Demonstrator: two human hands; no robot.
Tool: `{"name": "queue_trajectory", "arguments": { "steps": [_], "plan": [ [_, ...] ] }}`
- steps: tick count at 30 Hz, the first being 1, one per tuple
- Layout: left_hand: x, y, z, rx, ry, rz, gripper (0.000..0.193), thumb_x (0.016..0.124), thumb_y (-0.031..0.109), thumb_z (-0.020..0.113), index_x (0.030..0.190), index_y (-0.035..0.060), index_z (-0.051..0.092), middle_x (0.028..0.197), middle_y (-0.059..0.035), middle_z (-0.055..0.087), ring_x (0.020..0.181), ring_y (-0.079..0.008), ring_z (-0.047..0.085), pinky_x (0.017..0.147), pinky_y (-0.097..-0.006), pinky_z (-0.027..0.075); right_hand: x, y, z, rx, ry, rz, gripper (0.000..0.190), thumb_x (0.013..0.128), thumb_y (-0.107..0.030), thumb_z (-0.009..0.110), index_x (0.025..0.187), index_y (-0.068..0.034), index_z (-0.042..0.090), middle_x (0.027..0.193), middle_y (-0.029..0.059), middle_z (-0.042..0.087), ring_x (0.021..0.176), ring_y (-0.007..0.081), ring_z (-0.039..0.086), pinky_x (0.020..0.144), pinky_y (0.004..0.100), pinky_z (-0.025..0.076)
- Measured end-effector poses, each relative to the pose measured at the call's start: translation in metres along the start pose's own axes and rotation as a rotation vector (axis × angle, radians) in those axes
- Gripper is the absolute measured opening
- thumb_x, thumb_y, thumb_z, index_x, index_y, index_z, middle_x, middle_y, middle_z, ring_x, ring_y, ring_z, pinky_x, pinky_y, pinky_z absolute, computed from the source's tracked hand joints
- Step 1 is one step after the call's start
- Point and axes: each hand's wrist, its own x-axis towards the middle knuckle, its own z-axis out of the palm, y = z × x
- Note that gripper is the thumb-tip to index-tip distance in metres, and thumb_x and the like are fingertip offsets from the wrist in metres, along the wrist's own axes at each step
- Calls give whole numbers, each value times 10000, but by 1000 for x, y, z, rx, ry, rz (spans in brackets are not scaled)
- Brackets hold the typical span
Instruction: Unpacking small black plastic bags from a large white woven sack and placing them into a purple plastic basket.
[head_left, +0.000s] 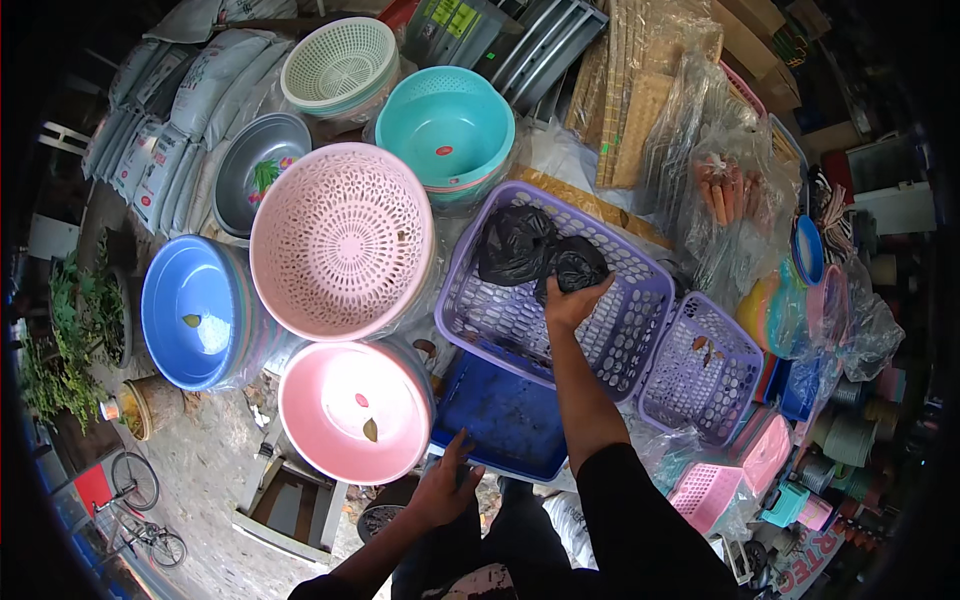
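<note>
A large purple plastic basket (637, 315) with a perforated floor lies before me, holding two bunched black plastic bags. My right hand (576, 301) grips the nearer black plastic bag (581, 262) inside it; the bag's contents are hidden. The other black plastic bag (514, 246) rests against it, to the left. Below the basket is a dark blue plastic tray (499, 412). Over that tray's lower left edge my left hand (448, 484) hovers or rests, fingers apart, holding nothing; contact with the rim cannot be told.
Left stand a pink basin (352, 412), a pink perforated basket (341, 240) and a blue basin (191, 311). A turquoise basin (446, 127) stands beyond. Right of the large basket is a smaller purple basket (701, 367) with dry leaves. Wrapped goods crowd the far right.
</note>
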Motion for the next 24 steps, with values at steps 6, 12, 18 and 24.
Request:
{"name": "queue_trajectory", "arguments": {
  "steps": [6,12,18,24],
  "plan": [
    [12,3,-1,138,-54,-38,723,958,320,556,1489,44,150,1326,-281,512,1163,-463,539,977,-484,439,-2,1,0,-46,-58,7,1189,635,-228,845,1470,81,56,1390,349,353,1278,471,403,1096,443,323],
    [23,12,24,195,-101,18,720,958,299,560,1490,44,149,1331,-274,508,1194,-436,533,971,-467,450,5,-1,-23,-109,-254,-1,1283,593,-313,886,1474,82,41,1403,335,356,1275,459,418,1060,436,380],
    [25,19,55,184,-122,51,719,959,288,572,1487,30,157,1322,-275,515,1199,-399,547,949,-444,469,-15,10,-82,53,-247,1,1176,620,-269,864,1461,83,121,1362,328,414,1226,453,464,1040,456,385],
    [17,17,90,244,-126,95,700,960,303,576,1475,13,199,1298,-281,534,1157,-379,583,912,-423,491,-122,3,-218,182,-318,-182,258,831,-183,679,1018,-9,646,949,184,667,883,368,639,802,436,496]
  ]
}}
